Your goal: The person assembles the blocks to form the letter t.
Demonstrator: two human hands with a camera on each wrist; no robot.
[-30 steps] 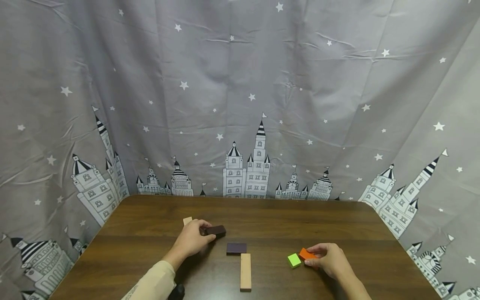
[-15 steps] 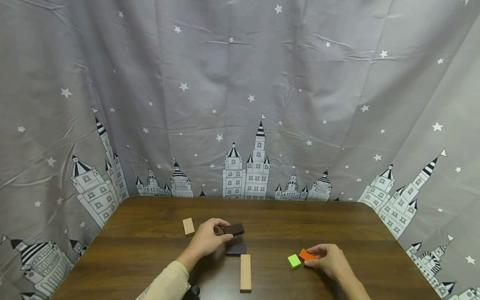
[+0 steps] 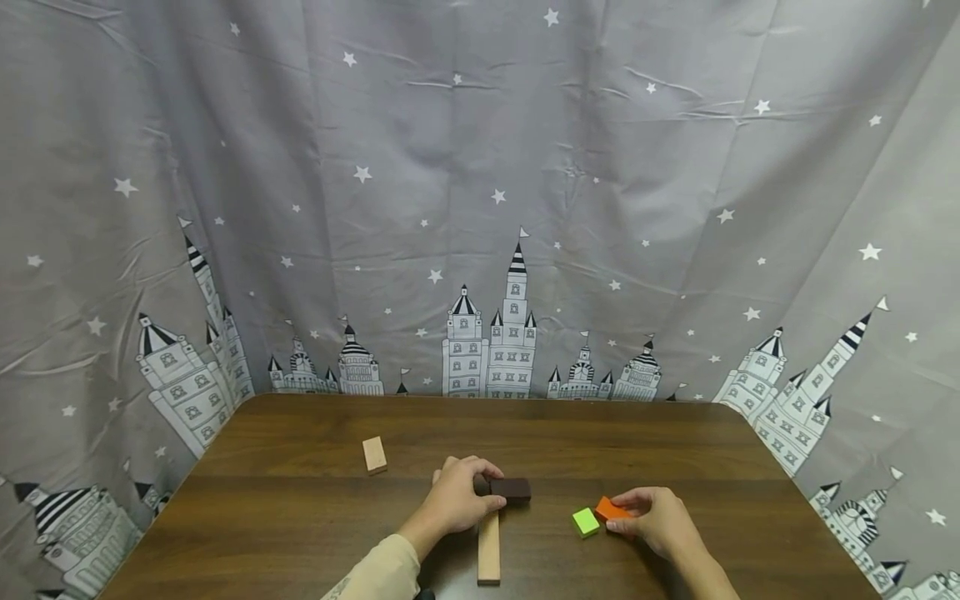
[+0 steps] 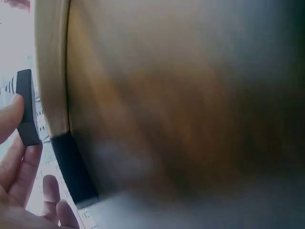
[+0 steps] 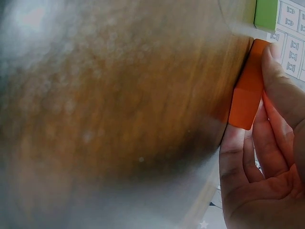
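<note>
My left hand (image 3: 459, 496) pinches a dark brown block (image 3: 512, 491) between thumb and fingers, over the far end of a long light wood block (image 3: 489, 552). Another dark block (image 4: 74, 169), flat on the table at the light block's end, shows in the left wrist view; from the head my left hand covers most or all of it. A gap separates the held block from both in the left wrist view. My right hand (image 3: 660, 521) grips an orange block (image 5: 247, 88) by its sides, low at the tabletop. Close to its left lies a lime green block (image 3: 586, 522).
A short light wood block (image 3: 374, 455) lies on the left of the brown wooden table (image 3: 300, 508). Behind the table's far edge hangs a grey curtain (image 3: 420, 125) printed with castles and stars.
My left hand has carried the dark brown block to the right and somewhat nearer, uncovering the short light block and passing in front of the resting dark one. My right hand stays still.
</note>
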